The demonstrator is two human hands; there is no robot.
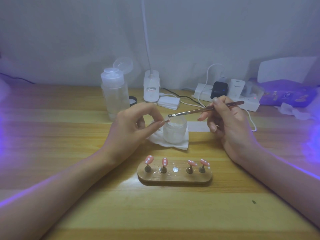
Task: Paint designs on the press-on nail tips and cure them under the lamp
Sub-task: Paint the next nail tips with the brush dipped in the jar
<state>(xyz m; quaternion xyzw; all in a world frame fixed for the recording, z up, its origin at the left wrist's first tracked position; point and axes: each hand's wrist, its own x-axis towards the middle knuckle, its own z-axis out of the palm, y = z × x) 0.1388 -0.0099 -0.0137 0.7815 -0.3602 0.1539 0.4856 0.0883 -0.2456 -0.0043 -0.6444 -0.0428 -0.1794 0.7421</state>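
Note:
My left hand (133, 123) pinches a small pink nail tip (167, 120) between thumb and fingers, just left of a frosted jar (174, 131). My right hand (225, 122) grips a thin brown brush (206, 109) whose dark tip hovers over the jar's rim, close to the held nail tip. In front of both hands lies a wooden holder (174, 178) with several pink nail tips (149, 159) dotted white, each on a small metal stand. One round magnet spot (175, 169) in the holder's middle is bare.
The jar sits on a white wipe (174, 144). Behind stand a clear pump bottle (115, 94), a white lamp base (151, 87) with its neck, a stack of pads (168, 102), a power strip (242, 99) with chargers and cables, and a purple box (285, 94) at right.

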